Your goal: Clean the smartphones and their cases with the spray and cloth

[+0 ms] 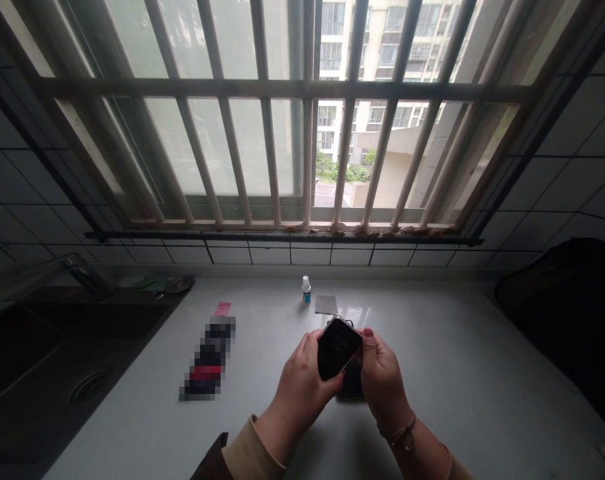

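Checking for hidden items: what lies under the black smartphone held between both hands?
Beneath the black smartphone, a dark flat object lies on the pale grey countertop, showing just below the right hand. The phone and right hand cover most of it, so its full shape and identity cannot be seen.

Black smartphone [339, 348] held in both hands [302, 383], small dropper bottle [306, 291] and grey square [326, 305] beyond on the countertop [457, 360]

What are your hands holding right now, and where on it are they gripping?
Both hands hold a smartphone by its opposite side edges, screen facing up: the left hand on one side, the right hand on the other.
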Demonstrator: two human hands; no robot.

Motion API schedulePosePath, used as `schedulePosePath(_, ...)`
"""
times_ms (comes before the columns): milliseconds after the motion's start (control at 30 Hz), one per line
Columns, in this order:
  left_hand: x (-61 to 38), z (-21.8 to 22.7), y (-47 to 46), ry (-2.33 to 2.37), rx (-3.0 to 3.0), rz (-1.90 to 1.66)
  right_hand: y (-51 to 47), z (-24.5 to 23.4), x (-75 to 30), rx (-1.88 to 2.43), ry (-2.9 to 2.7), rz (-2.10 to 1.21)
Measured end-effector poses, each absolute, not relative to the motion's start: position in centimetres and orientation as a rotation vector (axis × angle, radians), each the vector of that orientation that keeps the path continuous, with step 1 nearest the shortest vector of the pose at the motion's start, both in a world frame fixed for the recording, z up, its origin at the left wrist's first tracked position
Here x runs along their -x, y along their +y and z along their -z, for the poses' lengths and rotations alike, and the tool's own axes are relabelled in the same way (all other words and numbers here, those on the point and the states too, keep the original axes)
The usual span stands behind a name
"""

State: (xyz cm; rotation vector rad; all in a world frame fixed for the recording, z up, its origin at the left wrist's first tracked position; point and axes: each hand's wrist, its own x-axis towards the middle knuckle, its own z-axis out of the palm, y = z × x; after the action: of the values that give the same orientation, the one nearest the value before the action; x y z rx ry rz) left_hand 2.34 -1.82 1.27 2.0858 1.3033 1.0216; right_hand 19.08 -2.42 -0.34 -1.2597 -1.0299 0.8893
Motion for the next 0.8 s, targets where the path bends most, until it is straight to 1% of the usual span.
schedulePosePath(200,-3.1,-0.5,-2.6,1.399,-2.178,-1.088,-2.4,0.5,-18.8,1.334,-0.938,-0.821)
schedulePosePath(433,-3.8,-0.2,-3.4,1.497,-2.214,-1.127,-2.4,0.4,-18.5,1.290,-0.861,-0.887)
schedulePosePath(567,-4.3,-0.7,-3.6,1.515,-1.911,-1.095,-2.8,0.1,-17.9,1.215,-0.904,-0.954)
schedulePosePath(667,-4.3,-1.4,-3.4,1.492,-1.578,-1.063,-3.1,0.1,-17.3,1.202,-1.136,-0.970)
schedulePosePath(800,-3.9,-1.7,-3.0,1.277,-1.368,-1.171,-3.1,0.5,-17.1,1.301,-1.353,-0.941)
